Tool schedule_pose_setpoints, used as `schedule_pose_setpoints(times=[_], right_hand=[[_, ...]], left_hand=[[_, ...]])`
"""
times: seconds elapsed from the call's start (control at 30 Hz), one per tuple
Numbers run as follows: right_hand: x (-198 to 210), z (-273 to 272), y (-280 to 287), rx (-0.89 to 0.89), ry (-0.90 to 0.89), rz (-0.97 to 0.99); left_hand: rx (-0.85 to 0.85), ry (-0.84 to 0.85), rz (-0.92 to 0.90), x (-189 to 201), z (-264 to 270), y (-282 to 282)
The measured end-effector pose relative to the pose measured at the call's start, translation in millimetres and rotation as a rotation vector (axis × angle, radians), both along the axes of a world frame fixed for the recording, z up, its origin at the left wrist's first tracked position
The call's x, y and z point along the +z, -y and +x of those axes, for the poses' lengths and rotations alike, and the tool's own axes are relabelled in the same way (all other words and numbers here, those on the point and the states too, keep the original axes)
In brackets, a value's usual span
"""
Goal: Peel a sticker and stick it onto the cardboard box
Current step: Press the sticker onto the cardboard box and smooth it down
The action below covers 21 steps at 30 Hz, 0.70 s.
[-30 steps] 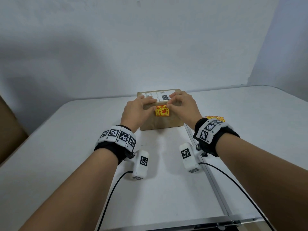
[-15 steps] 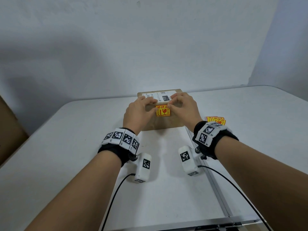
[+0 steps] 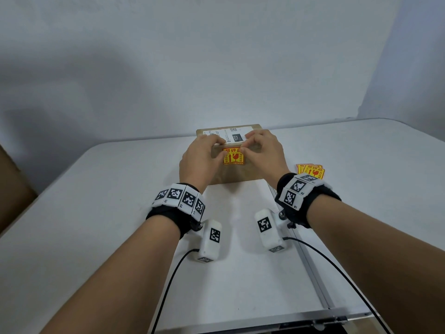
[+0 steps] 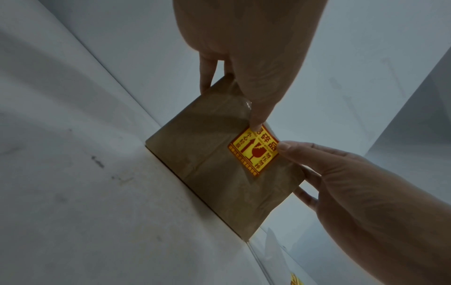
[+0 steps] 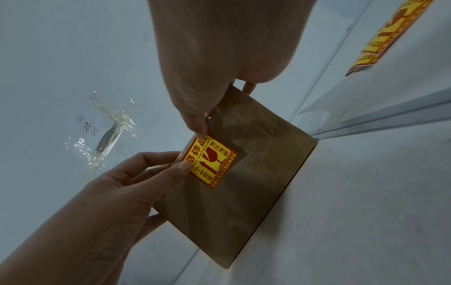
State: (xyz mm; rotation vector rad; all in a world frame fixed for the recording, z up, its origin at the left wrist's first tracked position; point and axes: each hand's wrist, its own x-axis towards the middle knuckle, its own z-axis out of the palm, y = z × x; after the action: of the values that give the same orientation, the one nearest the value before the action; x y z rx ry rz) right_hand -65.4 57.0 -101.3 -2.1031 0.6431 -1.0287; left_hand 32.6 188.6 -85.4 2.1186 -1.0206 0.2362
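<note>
A brown cardboard box (image 3: 237, 174) with a white label on top stands at mid-table. A yellow and red sticker (image 3: 233, 156) lies against its front face, just under the top edge. My left hand (image 3: 218, 148) pinches the sticker's upper left corner, thumb in front and fingers curled over the box top. My right hand (image 3: 250, 147) pinches the upper right corner the same way. The left wrist view shows the sticker (image 4: 255, 152) flat on the box (image 4: 214, 173) between both thumbs. In the right wrist view the sticker (image 5: 209, 164) has its upper edge at the box (image 5: 244, 192) rim.
A small stack of the same stickers (image 3: 310, 170) lies on the white table to the right of the box, also seen as the sticker stack (image 5: 390, 34). A metal seam (image 3: 310, 266) runs along the table under my right wrist. A brown cardboard edge (image 3: 12, 189) stands at far left.
Both hands have shifted the sticker slightly up the box's front face toward the top edge and kept their hold. The box has not moved.
</note>
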Motion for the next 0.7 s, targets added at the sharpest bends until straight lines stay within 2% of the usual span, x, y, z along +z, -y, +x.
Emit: schedule_pose_setpoints(times=[0.3,0.7], right_hand=[[-1.8,1.0,1.7,-0.020,-0.007,0.002],[2.4,-6.3,-0.9,-0.016,-0.047,-0.105]], left_hand=[[0.033,0.008,-0.015,-0.7,-2.9,2.4],[0.052,-0.008,-0.017,0.7,-2.9,4.2]])
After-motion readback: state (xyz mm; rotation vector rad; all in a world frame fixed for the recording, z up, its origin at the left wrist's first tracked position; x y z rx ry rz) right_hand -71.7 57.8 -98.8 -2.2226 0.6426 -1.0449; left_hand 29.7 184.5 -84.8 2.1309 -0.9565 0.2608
